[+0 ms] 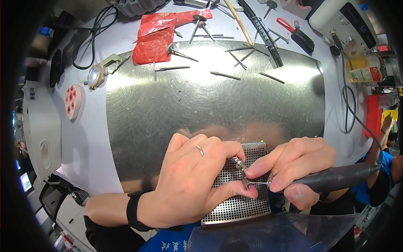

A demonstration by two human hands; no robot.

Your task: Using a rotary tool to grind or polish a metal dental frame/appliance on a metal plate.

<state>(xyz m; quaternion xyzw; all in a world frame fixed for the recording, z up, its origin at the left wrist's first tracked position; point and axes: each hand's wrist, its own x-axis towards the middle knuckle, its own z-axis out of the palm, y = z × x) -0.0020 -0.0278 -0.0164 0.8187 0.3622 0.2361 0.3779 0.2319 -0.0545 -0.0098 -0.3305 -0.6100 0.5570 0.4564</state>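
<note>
My left hand (189, 180) pinches a small, shiny, knobbly metal piece (244, 178) between thumb and index finger; it looks like a dental framework. My right hand (302, 157) is wrapped round a dark rotary handpiece (340, 178), which lies almost level. Its thin metal bur (257, 183) points left, with its tip at the metal piece; whether the two touch I cannot tell. My right thumb reaches over to the piece's edge. Below both hands is a perforated metal plate (235, 208) at the near edge of a steel sheet (210, 109).
Loose burs (225, 75) and a black marker (262, 33) lie at the back, beside a red packet (153, 44). A control unit (346, 25) stands back right, its cable (357, 115) trailing down the right side. A magnifier (95, 76) and pinkish dental model (73, 102) are left.
</note>
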